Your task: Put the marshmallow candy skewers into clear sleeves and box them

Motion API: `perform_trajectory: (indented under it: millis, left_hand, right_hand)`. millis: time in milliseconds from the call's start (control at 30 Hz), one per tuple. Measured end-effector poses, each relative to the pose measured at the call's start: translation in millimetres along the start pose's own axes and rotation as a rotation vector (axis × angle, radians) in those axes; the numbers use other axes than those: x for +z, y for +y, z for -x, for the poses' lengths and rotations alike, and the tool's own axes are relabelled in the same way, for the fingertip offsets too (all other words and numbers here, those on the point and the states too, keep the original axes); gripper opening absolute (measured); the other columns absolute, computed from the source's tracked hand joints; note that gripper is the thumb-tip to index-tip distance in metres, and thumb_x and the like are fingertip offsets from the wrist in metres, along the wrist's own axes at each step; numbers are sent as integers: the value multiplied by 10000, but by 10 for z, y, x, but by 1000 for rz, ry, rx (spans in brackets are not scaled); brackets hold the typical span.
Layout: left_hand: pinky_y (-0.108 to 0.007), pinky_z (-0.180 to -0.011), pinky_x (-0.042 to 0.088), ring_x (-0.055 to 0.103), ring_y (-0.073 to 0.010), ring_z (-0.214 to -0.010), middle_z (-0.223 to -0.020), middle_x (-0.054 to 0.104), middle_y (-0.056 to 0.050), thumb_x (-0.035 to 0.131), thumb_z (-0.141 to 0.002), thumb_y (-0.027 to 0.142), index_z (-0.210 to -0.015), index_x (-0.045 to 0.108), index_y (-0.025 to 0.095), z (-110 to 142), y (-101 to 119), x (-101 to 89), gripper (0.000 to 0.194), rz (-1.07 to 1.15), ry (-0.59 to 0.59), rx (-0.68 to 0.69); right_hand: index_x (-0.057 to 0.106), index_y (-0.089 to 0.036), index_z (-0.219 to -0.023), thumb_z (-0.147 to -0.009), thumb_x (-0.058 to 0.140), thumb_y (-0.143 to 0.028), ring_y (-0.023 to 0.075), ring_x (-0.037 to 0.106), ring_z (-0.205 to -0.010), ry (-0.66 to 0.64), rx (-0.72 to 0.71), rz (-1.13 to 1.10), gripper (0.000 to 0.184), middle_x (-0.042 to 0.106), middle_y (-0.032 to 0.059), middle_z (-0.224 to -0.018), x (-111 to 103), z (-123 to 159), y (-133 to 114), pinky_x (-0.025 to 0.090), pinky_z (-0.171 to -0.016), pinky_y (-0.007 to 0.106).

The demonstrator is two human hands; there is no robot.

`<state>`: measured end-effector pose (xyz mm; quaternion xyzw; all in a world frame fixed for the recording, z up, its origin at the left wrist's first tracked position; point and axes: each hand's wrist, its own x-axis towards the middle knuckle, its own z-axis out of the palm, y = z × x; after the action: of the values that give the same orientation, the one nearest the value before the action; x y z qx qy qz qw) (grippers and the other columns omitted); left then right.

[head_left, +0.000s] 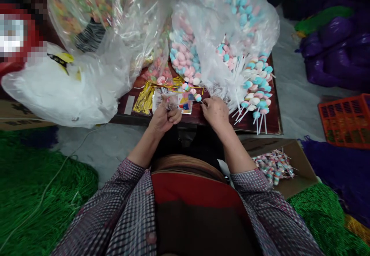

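My left hand point(166, 116) is closed on a small clear wrapper bag point(170, 96) at the near edge of a low dark red table point(273, 123). My right hand point(215, 111) pinches the white stick of a candy skewer point(192, 91) with pink, white and blue pieces, its candy end pointing left at the wrapper's mouth. A bundle of gold twist ties point(144, 98) lies just left of my left hand. More candy skewers point(257, 90) spill from a big clear bag point(228, 29) right of my right hand.
Large clear bags of coloured candy point(95, 13) and a white bag point(58, 90) crowd the table's back and left. A cardboard box point(300, 159) with wrapped skewers sits at my right. Green point(34, 194) and purple tinsel piles and an orange crate point(345, 119) lie around on the floor.
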<state>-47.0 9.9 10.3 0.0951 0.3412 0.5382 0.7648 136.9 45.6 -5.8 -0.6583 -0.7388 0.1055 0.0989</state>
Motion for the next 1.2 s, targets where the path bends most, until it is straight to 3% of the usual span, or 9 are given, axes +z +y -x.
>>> perform_trajectory:
  millis: [133, 267, 367, 433, 667, 1033, 1200]
  left_hand:
    - [-199, -313, 232, 182, -47, -283, -398, 134, 113, 479, -941, 683, -549, 438, 193, -23, 7, -52, 629, -30, -15, -30]
    - [-202, -318, 244, 192, -45, -291, -409, 135, 113, 545, -892, 704, -540, 423, 197, -47, 12, -109, 629, -25, -2, -12]
    - [-198, -320, 248, 201, -46, -297, -421, 145, 112, 563, -885, 693, -544, 417, 197, -73, 4, -139, 620, -12, -9, 26]
    - [-197, -319, 247, 205, -46, -299, -420, 154, 110, 561, -896, 677, -542, 422, 195, -91, -4, -147, 614, -16, -22, 41]
    - [-194, -320, 242, 214, -46, -301, -410, 196, 109, 571, -918, 642, -576, 483, 191, -111, -18, -125, 573, -19, -24, 44]
    - [-182, -324, 247, 221, -38, -294, -406, 187, 122, 624, -891, 630, -591, 413, 199, -121, -26, -123, 566, -43, 0, 49]
    - [-178, -327, 275, 247, -30, -296, -399, 250, 125, 727, -812, 612, -587, 443, 190, -153, -26, -216, 556, -158, -63, 109]
  right_hand:
    - [750, -188, -812, -918, 577, -231, 261, 638, -881, 148, 1, -147, 207, 719, 118, -883, 29, -39, 115, 479, -770, 382]
    - [726, -214, -856, -907, 622, -304, 202, 643, -796, 411, -7, -534, 147, 714, 52, -824, -140, 124, 305, 511, -771, 362]
    - [729, -229, -871, -887, 680, -364, 143, 607, -661, 439, 8, -840, 145, 692, -7, -745, -360, 376, 382, 513, -683, 311]
    - [748, -240, -853, -852, 735, -361, 132, 610, -648, 411, -17, -922, 122, 697, -20, -733, -486, 535, 371, 514, -673, 299]
    - [774, -255, -819, -838, 746, -323, 154, 662, -687, 370, -92, -836, 75, 741, -12, -746, -601, 716, 258, 531, -682, 322]
    - [769, -269, -833, -875, 718, -290, 163, 689, -717, 402, -228, -651, 69, 765, 2, -795, -707, 743, 411, 540, -680, 325]
    - [764, -275, -829, -850, 750, -260, 165, 681, -753, 456, -229, -650, 30, 755, 0, -808, -805, 730, 458, 530, -721, 334]
